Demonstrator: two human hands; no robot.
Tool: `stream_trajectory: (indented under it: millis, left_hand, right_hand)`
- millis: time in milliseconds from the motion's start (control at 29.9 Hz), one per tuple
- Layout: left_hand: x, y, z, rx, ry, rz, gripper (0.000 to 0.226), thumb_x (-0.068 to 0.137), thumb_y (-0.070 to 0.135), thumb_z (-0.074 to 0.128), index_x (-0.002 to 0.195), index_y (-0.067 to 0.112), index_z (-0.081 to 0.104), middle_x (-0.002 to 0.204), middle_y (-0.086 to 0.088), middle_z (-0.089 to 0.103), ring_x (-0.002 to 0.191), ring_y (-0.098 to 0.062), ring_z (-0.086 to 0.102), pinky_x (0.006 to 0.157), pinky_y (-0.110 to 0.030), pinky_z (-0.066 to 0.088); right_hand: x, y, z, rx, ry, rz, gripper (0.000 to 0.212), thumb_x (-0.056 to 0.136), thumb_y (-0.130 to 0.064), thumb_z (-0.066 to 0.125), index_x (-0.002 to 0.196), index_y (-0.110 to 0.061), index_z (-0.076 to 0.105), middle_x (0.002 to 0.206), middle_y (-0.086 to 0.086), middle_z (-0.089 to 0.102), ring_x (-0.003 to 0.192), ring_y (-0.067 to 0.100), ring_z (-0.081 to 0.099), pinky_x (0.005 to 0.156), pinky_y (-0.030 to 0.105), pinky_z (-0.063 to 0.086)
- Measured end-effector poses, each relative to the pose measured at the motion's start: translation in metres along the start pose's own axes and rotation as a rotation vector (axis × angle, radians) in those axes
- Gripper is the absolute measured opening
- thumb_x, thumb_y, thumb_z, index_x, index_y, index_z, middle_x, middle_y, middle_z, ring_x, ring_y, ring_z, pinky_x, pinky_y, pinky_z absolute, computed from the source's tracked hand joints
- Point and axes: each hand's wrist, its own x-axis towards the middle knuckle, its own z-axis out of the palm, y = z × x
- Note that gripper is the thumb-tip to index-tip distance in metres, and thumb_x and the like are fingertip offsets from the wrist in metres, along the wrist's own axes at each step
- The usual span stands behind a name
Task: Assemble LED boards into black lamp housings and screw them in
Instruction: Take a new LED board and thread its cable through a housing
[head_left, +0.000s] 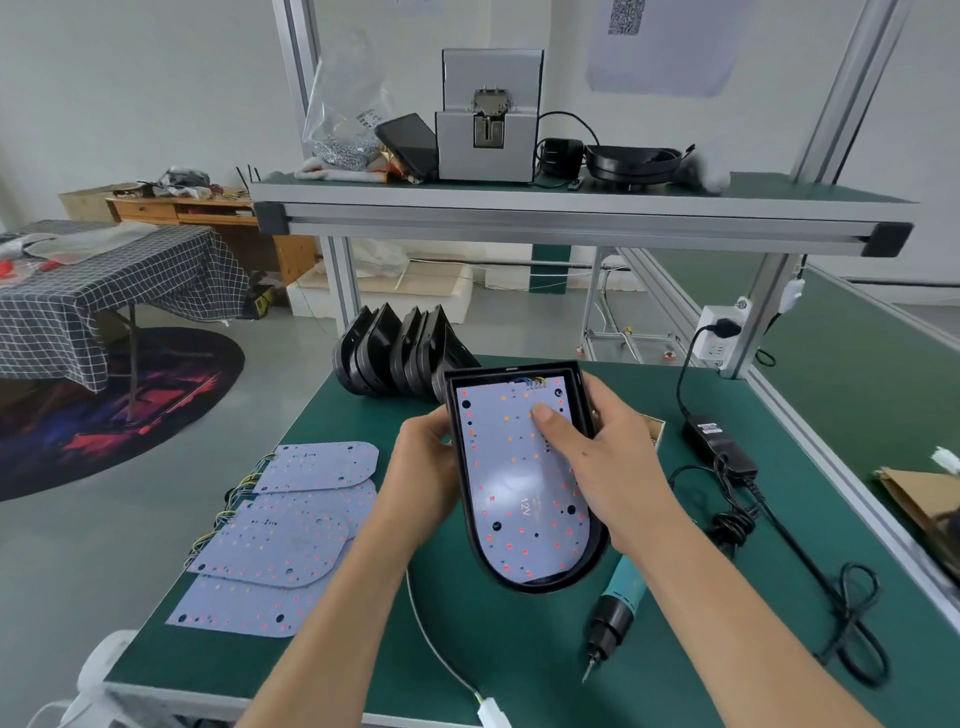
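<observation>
Where boards lie, green bench (519, 649)

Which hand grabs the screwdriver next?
Probably right. The electric screwdriver lies just below the right hand; the left hand, gripping the housing, can keep it steady.

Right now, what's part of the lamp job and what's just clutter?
Job: housing with LED board, held by left hand and right hand; spare boards; empty housings; screwdriver.
Clutter: power adapter; phone; checked tablecloth.
</observation>
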Motion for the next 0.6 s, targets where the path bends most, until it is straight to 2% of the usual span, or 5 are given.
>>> stream_trajectory:
  millis: [67, 234, 301, 402, 603]
  left_hand:
    - [-0.001, -0.001, -0.006, -0.036, -0.026, 0.037, 0.028, 0.096, 0.008, 0.059, 0.094, 0.025, 0.081, 0.087, 0.003, 0.078, 0.073, -0.016, 0.061, 0.069, -0.032, 0.051]
    - [-0.003, 0.01, -0.012, -0.353, -0.036, 0.025, 0.068, 0.093, 0.074, 0.044, 0.131, 0.023, 0.068, 0.132, -0.007, 0.07, 0.112, -0.03, 0.068, 0.09, -0.04, 0.055]
    - [-0.007, 0.017, -0.009, -0.254, -0.046, 0.073, 0.06, 0.086, 0.064, 0.065, 0.129, 0.022, 0.068, 0.129, -0.007, 0.072, 0.122, -0.026, 0.067, 0.1, -0.04, 0.055]
    - [-0.01, 0.021, -0.002, -0.166, 0.032, 0.049, 0.039, 0.081, 0.031, 0.078, 0.117, 0.019, 0.069, 0.107, -0.003, 0.079, 0.1, -0.021, 0.075, 0.083, -0.034, 0.059]
    - [-0.013, 0.023, 0.002, -0.086, 0.107, 0.061, 0.018, 0.093, 0.006, 0.075, 0.103, 0.02, 0.069, 0.093, -0.005, 0.078, 0.085, -0.022, 0.074, 0.081, -0.044, 0.062]
  right_hand:
    - [0.003, -0.002, -0.001, -0.031, 0.003, -0.024, 0.023, 0.101, -0.016, 0.07, 0.116, -0.034, 0.071, 0.107, -0.009, 0.08, 0.097, 0.011, 0.077, 0.076, 0.017, 0.057]
    - [0.004, 0.001, 0.002, -0.09, -0.021, -0.061, 0.026, 0.101, -0.018, 0.07, 0.116, -0.039, 0.071, 0.111, -0.01, 0.079, 0.102, 0.012, 0.076, 0.085, 0.029, 0.06]
    - [0.002, 0.003, 0.004, -0.093, -0.037, -0.065, 0.026, 0.101, -0.019, 0.07, 0.118, -0.039, 0.07, 0.114, -0.009, 0.079, 0.105, 0.015, 0.075, 0.09, 0.037, 0.06]
    - [0.001, 0.004, 0.006, -0.128, -0.042, -0.096, 0.026, 0.101, -0.019, 0.069, 0.118, -0.039, 0.07, 0.113, -0.008, 0.078, 0.105, 0.016, 0.075, 0.092, 0.043, 0.059]
    - [-0.001, 0.005, 0.002, -0.154, -0.079, -0.074, 0.023, 0.099, -0.025, 0.074, 0.118, -0.035, 0.066, 0.112, -0.01, 0.077, 0.103, 0.011, 0.074, 0.083, 0.023, 0.059]
